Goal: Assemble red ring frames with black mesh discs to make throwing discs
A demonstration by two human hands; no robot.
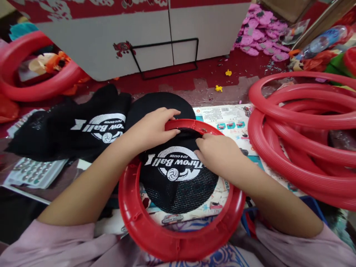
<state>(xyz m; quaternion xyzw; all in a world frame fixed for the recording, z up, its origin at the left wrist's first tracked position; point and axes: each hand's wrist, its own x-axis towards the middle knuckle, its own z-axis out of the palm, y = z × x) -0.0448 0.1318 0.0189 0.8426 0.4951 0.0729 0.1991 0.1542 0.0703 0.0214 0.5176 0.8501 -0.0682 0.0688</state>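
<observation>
A red plastic ring [178,241] leans toward me, its hollow ribbed side up. Inside it lies a round black mesh net [178,196] with a white "Throw Ball" print, upside down to me. My left hand [155,128] is closed over the ring's far left rim, one finger beyond it and the thumb at the net's edge. My right hand [219,152] is closed, fingers curled on the net's far right edge by the rim. What lies under its fingertips is hidden. Another black round piece [161,104] lies just behind the ring.
Several red rings [303,122] are stacked at right. Printed black nets [91,126] lie at left, over a tray of shiny round pieces [36,172]. A white board [102,44] with a black wire frame [167,42] stands behind. Pink pieces [258,29] are heaped at the back right.
</observation>
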